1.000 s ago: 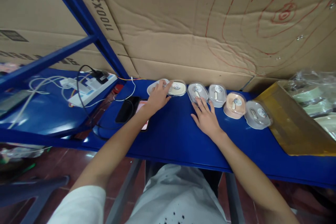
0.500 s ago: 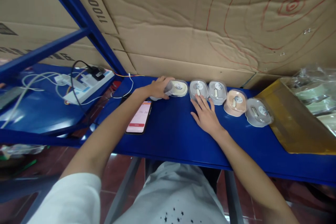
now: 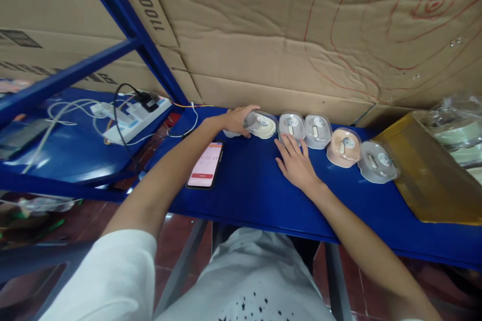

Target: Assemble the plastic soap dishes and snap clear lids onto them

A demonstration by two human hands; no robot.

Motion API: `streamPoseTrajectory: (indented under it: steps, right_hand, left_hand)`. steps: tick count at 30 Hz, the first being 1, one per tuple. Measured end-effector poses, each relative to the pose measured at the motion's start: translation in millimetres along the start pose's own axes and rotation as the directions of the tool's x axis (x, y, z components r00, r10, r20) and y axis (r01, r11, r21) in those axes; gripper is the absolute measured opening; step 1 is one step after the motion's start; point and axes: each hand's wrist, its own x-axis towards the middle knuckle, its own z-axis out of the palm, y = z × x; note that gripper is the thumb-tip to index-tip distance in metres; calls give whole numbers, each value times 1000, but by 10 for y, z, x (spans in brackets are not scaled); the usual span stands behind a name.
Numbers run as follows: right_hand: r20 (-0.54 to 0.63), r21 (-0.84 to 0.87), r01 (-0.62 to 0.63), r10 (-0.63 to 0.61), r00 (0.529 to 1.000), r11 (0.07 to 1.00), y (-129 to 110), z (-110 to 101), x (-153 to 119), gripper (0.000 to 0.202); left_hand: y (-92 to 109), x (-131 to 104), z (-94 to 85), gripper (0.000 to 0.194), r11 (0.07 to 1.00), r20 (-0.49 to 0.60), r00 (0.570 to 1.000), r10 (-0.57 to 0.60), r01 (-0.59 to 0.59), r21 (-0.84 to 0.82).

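Note:
A row of small square boxes with clear lids lies along the back of the blue table. My left hand (image 3: 238, 119) is wrapped over the leftmost box (image 3: 231, 133), which it mostly hides, and its fingertips reach the left side of a cream box (image 3: 262, 126). Fingers spread, my right hand (image 3: 297, 163) rests its fingertips on the front of a whitish box (image 3: 291, 127). Right of that stand another whitish box (image 3: 317, 131), a peach box (image 3: 343, 148) and a greyish box (image 3: 377, 161).
A phone (image 3: 206, 165) showing a running timer lies below my left forearm. Behind the boxes rises a cardboard wall (image 3: 244, 50). An amber bin (image 3: 425, 170) holds wrapped pale-green items at right. A power strip (image 3: 137, 123) with cables sits beyond the blue frame.
The whole view has shifted slightly, placing things further right. The cream box looks a little closer to the whitish box beside it. Both hands keep nearly the same pose; the timer has advanced.

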Motion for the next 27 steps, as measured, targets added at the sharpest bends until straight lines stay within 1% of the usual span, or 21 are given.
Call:
streamPoseTrajectory:
  steps: [3, 5, 7, 9, 13, 16, 19, 20, 22, 24, 25, 27]
  right_hand:
    - [17, -37, 43, -42, 999, 998, -99, 55, 329, 60]
    - [20, -64, 17, -16, 1000, 998, -166, 109, 610, 60]
    - [10, -85, -28, 29, 1000, 996, -222, 157, 863, 54]
    - [-4, -92, -57, 57, 998, 994, -262, 187, 1037, 47]
    - [-15, -82, -51, 50, 999, 995, -269, 170, 1155, 46]
    - [-18, -66, -26, 25, 1000, 998, -191, 125, 1203, 47]
    - [16, -13, 18, -18, 1000, 1000, -57, 104, 1304, 51]
    - [48, 23, 22, -24, 999, 999, -10, 104, 1347, 56]
    - [132, 115, 11, -26, 991, 993, 72, 104, 1435, 72]
    - [194, 189, 2, -39, 980, 982, 130, 84, 1514, 86]
    - [204, 210, 5, -48, 978, 978, 151, 60, 1545, 88]
    - [195, 221, 10, -55, 979, 975, 184, -29, 1582, 78]
  left_hand:
    - [-30, 30, -10, 133, 1000, 20, 1000, 1, 0, -11]
    - [-58, 62, -27, 135, 1000, 20, 1000, -15, 15, -10]
    - [-96, 97, -50, 137, 1000, 20, 1000, -17, 17, -15]
    - [-144, 128, -72, 140, 1000, 24, 1000, -2, 3, -30]
    - [-257, 164, -102, 142, 998, 29, 999, 13, -11, -62]
    - [-345, 158, -128, 139, 994, 44, 999, 11, -6, -106]
    - [-399, 134, -161, 131, 975, 53, 995, 84, -71, -211]
    - [-403, 127, -173, 128, 964, 54, 992, 116, -99, -248]
    - [-383, 116, -194, 122, 941, 69, 984, 166, -137, -311]
    - [-335, 107, -212, 122, 921, 96, 977, 188, -142, -362]
    - [-305, 100, -219, 124, 914, 107, 976, 187, -133, -384]
    - [-249, 74, -232, 130, 903, 114, 979, 170, -108, -415]
